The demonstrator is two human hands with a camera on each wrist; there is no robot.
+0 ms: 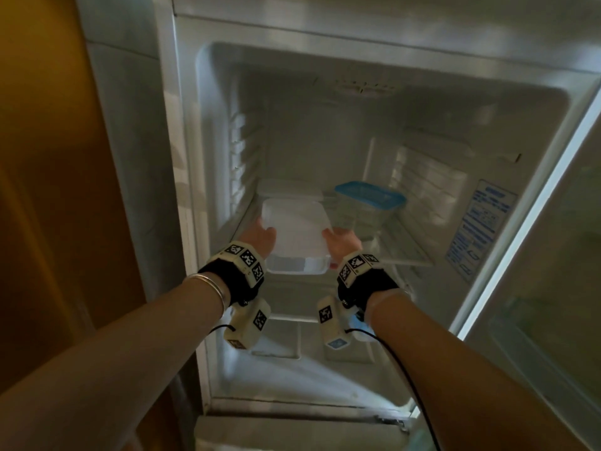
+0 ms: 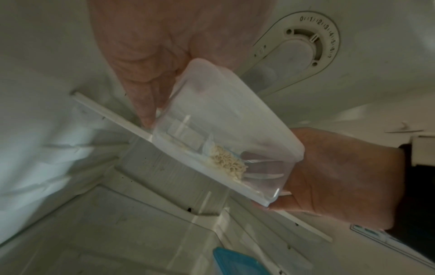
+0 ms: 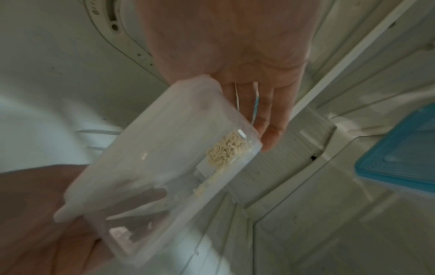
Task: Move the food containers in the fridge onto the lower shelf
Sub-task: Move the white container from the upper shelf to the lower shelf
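A clear container with a white lid [image 1: 296,229] holds a small clump of noodles [image 2: 228,163]. It is tilted at the front of the fridge's upper glass shelf [image 1: 406,245], its near end past the shelf edge. My left hand [image 1: 260,236] grips its left end and my right hand [image 1: 340,240] its right end, thumbs on the lid and fingers along the walls. A second container with a blue lid [image 1: 369,198] stands on the same shelf, just right of my right hand. In the wrist views the held container [image 3: 164,148] lies between both hands.
The lower level [image 1: 292,369] is a white panel under the glass shelf. A blue lid [image 3: 400,158] shows down there at the right, also low in the left wrist view [image 2: 235,260]. A thermostat dial [image 2: 306,42] sits on the wall. The open door [image 1: 553,288] stands at the right.
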